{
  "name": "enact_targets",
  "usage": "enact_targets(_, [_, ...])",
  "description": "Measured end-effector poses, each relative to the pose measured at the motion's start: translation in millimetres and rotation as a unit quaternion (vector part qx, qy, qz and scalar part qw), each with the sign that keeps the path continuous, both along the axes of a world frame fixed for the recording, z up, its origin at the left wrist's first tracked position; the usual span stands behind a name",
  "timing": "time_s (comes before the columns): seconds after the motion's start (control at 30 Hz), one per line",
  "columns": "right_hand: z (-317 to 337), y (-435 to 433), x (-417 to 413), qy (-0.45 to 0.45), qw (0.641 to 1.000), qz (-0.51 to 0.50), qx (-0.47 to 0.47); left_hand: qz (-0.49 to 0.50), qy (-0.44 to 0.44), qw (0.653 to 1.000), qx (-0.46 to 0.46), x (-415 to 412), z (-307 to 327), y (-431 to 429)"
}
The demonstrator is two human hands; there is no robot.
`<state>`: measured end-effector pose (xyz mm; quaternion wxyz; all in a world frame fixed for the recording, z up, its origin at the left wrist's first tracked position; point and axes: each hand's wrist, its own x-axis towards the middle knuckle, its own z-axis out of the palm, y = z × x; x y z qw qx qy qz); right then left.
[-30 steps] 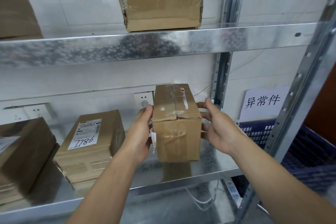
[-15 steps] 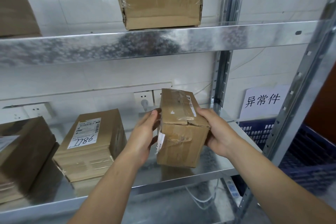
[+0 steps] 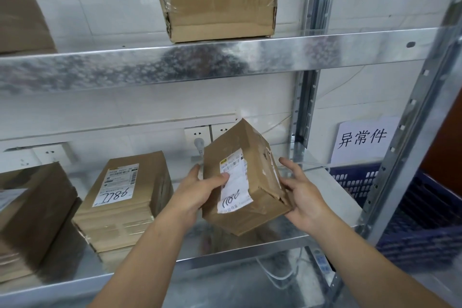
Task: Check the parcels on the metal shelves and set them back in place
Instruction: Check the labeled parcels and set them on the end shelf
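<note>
White wall tiles sit behind a shiny metal shelf (image 3: 330, 197). In the middle of the frame a person holds a small brown box (image 3: 260, 157) tipped on one corner, just above the shelf. It looks lifted off, but I cannot be sure its bottom corner is clear.

The left hand (image 3: 200, 195) grips the left side of the box. Its thumb presses on the white label (image 3: 233, 187) and its fingers curl round the back. The right hand (image 3: 303, 197) is spread. Its palm rests against the lower right edge of the box, and its fingers point up beside the box.

To do this step well, I think the person should keep the label facing up so it can be read. Both hands should hold the box so it does not slip. Then the box can be laid flat on the bare spot to the right of the flat box (image 3: 125, 197), well back from the front edge.
</note>
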<state>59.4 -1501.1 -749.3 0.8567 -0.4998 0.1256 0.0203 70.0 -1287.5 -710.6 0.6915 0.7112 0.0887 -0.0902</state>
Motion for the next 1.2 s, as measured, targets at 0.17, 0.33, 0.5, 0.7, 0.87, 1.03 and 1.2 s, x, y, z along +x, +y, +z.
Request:
enact_targets(0.17, [-4, -3, 2, 0.032, 0.986, 0.012, -0.162, 0.018, 0.029, 0.999, -0.012, 10, -16, -1])
enact_targets(0.33, [-7, -16, 10, 0.088, 0.956, 0.020, -0.279, 0.024, 0.007, 0.999, -0.023, 14, -30, -4])
enact_targets(0.5, [3, -20, 13, 0.094, 0.953, 0.105, -0.270, 0.034, 0.023, 0.999, -0.003, 15, -35, -6])
enact_targets(0.7, [3, -13, 24, 0.085, 0.928, 0.123, -0.342, -0.004, 0.058, 0.998, 0.029, 16, -37, -8])
enact_targets(0.87, [-2, -10, 29, 0.081, 0.920, 0.115, -0.366, -0.015, 0.053, 0.997, 0.062, 21, -39, -8])
enact_targets(1.03, [-4, -8, 29, 0.063, 0.923, 0.108, -0.365, -0.015, 0.048, 0.996, 0.077, 24, -41, -11])
enact_targets(1.2, [-2, -7, 27, 0.066, 0.925, 0.107, -0.360, -0.009, 0.048, 0.995, 0.085, 21, -39, -13])
